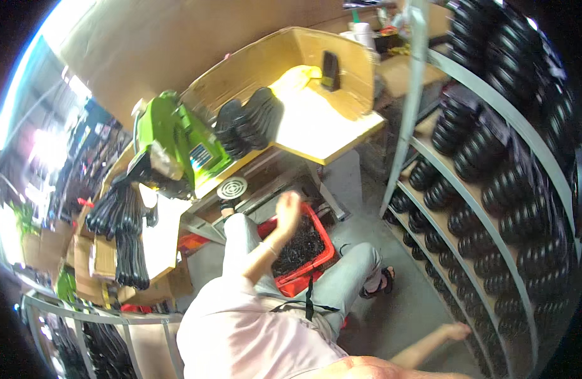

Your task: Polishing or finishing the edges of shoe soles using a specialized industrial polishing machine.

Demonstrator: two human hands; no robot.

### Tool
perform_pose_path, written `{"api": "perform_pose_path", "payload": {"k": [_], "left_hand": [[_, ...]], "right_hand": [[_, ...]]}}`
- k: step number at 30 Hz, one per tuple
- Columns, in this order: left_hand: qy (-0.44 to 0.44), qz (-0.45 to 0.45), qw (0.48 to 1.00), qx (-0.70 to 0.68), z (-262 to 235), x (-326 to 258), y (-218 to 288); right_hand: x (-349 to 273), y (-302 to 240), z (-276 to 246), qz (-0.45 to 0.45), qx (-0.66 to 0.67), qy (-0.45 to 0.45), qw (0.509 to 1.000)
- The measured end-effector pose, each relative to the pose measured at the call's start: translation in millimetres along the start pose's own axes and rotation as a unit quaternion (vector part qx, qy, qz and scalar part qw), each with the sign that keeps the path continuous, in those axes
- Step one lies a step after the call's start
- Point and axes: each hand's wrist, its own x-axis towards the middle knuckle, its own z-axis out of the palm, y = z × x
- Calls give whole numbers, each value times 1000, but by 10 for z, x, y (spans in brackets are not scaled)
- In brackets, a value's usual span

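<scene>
My left hand is raised over a red plastic bin standing on the floor between my legs. Its fingers look curled in, and whatever they may hold is hidden. Small dark scraps fill the bin. My right hand reaches out to the right, near the lower shelves of a metal rack. That hand is small and blurred, so its fingers do not show clearly. Stacks of black, sole-shaped pieces crowd the rack's shelves.
A green machine sits on the worktable ahead, beside stacked black sole-shaped pieces. A cardboard screen surrounds the tabletop, with a yellow cloth inside. More black pieces lie at the left. A metal-framed rack stands lower left.
</scene>
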Motion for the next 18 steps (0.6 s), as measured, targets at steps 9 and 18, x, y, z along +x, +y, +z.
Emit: {"api": "perform_pose_path", "payload": {"k": [9,18], "left_hand": [[164,8,986,-39,-1920,1603,510],[343,43,928,141,-2284,733,483]], "right_hand": [[-5927,-2374,2604,-132,156,-735,647],[-8182,-3442,3808,115,19,-882,457]]}}
